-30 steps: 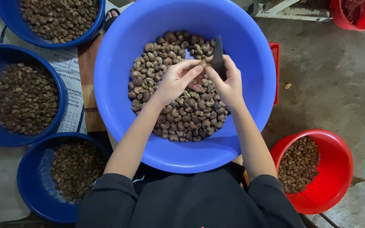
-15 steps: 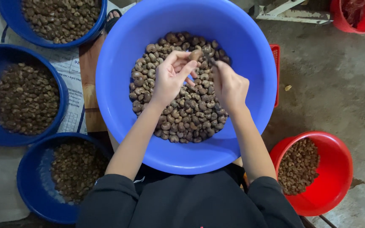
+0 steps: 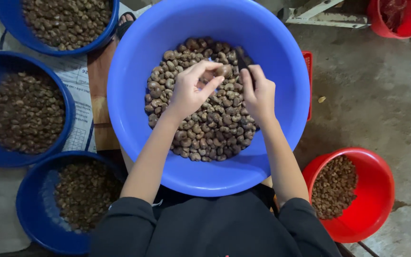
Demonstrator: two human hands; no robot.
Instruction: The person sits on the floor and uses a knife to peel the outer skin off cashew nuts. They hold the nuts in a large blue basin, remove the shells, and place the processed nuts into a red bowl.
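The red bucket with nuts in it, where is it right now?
In the head view, the red bucket sits on the concrete floor at lower right, beside the person's right arm and just right of the big blue basin.

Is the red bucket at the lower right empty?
No: the red bucket holds a heap of small brown nut pieces against its left side.

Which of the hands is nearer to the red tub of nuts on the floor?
The right hand. It is over the big blue basin's right half, on the red tub's side; the left hand is farther left.
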